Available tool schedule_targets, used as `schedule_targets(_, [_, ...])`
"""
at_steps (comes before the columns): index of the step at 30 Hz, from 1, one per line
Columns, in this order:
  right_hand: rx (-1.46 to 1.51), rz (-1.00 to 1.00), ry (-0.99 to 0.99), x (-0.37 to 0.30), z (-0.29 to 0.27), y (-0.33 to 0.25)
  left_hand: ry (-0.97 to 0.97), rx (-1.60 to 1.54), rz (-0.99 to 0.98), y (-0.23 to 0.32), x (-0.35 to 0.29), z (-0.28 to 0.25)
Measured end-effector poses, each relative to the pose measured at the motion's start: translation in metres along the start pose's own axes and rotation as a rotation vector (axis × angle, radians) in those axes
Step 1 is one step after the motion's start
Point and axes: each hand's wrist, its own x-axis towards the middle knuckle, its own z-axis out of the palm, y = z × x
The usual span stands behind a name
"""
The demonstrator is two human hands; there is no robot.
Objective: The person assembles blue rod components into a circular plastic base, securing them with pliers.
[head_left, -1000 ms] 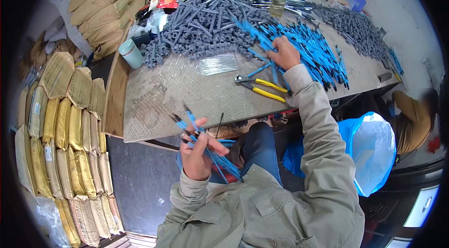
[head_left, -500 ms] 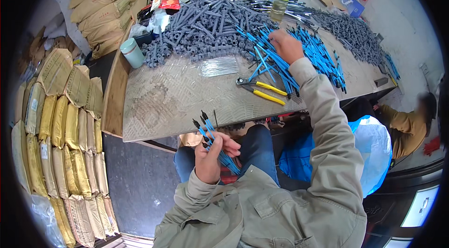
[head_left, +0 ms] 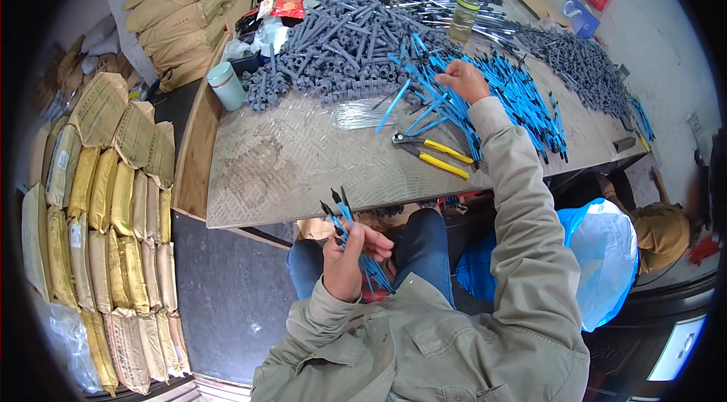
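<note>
My left hand [head_left: 350, 259], in front of the table edge and above my lap, is closed round a bundle of thin blue rods with black tips [head_left: 372, 275]. The black ends point up and away from me. My right hand [head_left: 463, 82] reaches over the pile of blue rods [head_left: 515, 103] on the table, thumb and fingers pinched together on rods at its left side. How many it grips is hidden. Just nearer than the pile lie yellow-handled pliers [head_left: 435, 153]. A stack of thin clear strips [head_left: 357, 115] lies left of them.
A big heap of grey ribbed plastic parts [head_left: 341, 46] fills the table's far middle. A bottle [head_left: 463, 17] stands behind the blue rods, a pale green cup [head_left: 226, 87] at left. Stacked sacks [head_left: 113, 205] line the left. People sit across the table and at right.
My right hand stays at the blue rods, its fingers pinched; some rods at the pile's left side have shifted, one now jutting toward the clear strips. My left hand keeps its bundle. The view has shifted slightly.
</note>
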Motion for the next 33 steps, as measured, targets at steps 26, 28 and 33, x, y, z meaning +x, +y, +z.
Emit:
schedule_targets(26, [0.885,-0.011,0.129,-0.267,0.005,-0.121,0.160,-0.113,0.186,0.005,0.033,0.024])
schedule_targets(28, [0.894,-0.021,0.065,-0.268,0.013,-0.133,0.206,-0.168,0.253,0.007,0.032,0.027])
schedule_targets(33, [0.769,-0.293,-0.156,-0.242,0.007,-0.128,0.249,0.167,0.322,-0.010,0.029,-0.002])
